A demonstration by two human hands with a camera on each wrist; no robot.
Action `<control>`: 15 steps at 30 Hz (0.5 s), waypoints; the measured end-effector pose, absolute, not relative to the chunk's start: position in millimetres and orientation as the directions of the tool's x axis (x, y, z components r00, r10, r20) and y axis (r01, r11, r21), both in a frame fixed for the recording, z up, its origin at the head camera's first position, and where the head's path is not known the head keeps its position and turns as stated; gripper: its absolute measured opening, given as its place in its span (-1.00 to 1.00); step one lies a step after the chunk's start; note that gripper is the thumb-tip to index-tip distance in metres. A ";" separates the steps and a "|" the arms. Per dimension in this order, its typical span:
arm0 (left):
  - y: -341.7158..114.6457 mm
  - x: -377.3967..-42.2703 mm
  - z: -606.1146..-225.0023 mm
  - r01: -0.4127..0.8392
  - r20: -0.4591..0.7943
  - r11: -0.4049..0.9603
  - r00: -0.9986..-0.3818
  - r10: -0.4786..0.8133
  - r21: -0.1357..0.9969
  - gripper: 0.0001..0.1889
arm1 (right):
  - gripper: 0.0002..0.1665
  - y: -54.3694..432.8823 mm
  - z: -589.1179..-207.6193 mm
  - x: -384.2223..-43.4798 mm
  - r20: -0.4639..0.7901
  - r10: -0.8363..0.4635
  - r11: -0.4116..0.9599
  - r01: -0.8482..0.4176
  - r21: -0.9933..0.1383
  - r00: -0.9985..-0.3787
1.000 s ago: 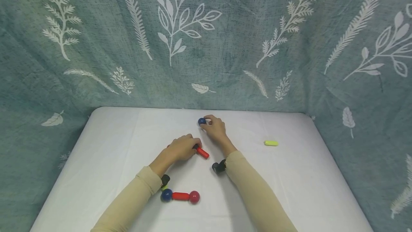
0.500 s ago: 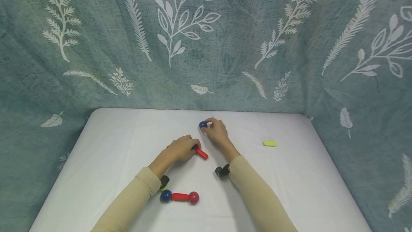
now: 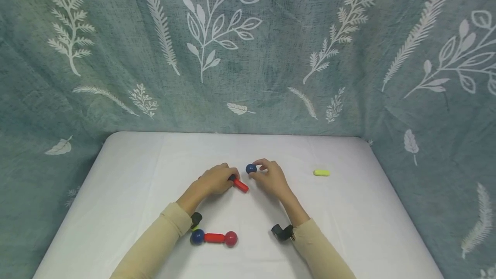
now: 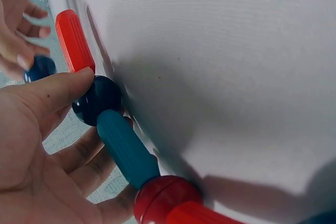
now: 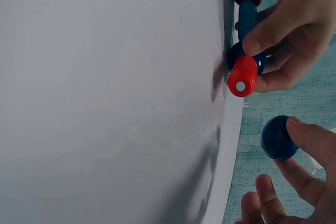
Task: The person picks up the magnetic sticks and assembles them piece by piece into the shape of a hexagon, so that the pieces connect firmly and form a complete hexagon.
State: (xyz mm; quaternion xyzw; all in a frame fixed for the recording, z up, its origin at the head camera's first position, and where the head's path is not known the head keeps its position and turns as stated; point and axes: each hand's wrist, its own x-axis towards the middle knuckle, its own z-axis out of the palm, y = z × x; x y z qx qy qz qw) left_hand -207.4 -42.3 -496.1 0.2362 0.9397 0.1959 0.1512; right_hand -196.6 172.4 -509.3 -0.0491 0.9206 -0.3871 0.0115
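My left hand [image 3: 217,179] holds a chain of toy rods and balls. In the left wrist view its thumb presses a dark blue ball [image 4: 97,100] between a ridged red rod [image 4: 74,40] and a teal rod [image 4: 126,148]. A red ball [image 4: 165,199] and another red rod [image 4: 202,214] follow; the hand hides most of this from the head view. My right hand [image 3: 273,180] pinches a separate blue ball [image 3: 251,168] between thumb and finger, apart from the red rod's free end, which shows a pale round spot [image 5: 240,86].
Nearer on the white table [image 3: 155,150] lies a row: blue ball [image 3: 197,237], red rod [image 3: 214,238], red ball [image 3: 231,239]. Part of a yellow-green piece [image 3: 195,228] shows by the left wrist. A yellow-green rod [image 3: 321,172] lies to the right. Patterned cloth [image 3: 271,115] hangs behind.
My right hand has drawn the blue ball back from the far edge, nearer to me and slightly right, closer to the chain's red rod. The left hand keeps its hold, almost still.
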 end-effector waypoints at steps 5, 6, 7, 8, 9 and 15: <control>-41.9 -206.1 -496.0 0.390 -0.181 0.806 -0.842 0.508 0.446 -0.80 | -0.56 180.2 -513.4 -171.8 0.004 -0.128 0.701 -0.093 -0.707 -0.992; -41.7 -206.0 -495.8 0.389 -0.182 0.807 -0.843 0.507 0.445 -0.80 | -0.56 181.7 -514.4 -167.5 0.003 -0.137 0.704 -0.100 -0.703 -0.991; -41.7 -205.9 -495.6 0.388 -0.182 0.807 -0.843 0.506 0.444 -0.80 | -0.57 182.7 -514.7 -163.4 0.003 -0.148 0.703 -0.107 -0.703 -0.989; -41.6 -205.9 -495.4 0.387 -0.185 0.810 -0.844 0.503 0.440 -0.80 | -0.57 183.7 -515.1 -159.3 -0.004 -0.155 0.702 -0.108 -0.703 -0.988; -41.4 -205.8 -495.4 0.385 -0.187 0.812 -0.845 0.502 0.438 -0.81 | -0.58 184.5 -515.7 -155.4 -0.010 -0.163 0.705 -0.109 -0.701 -0.987; -42.4 -206.1 -495.7 0.387 -0.186 0.808 -0.842 0.506 0.444 -0.82 | -0.63 186.1 -519.4 -137.5 -0.068 -0.207 0.715 -0.104 -0.691 -0.976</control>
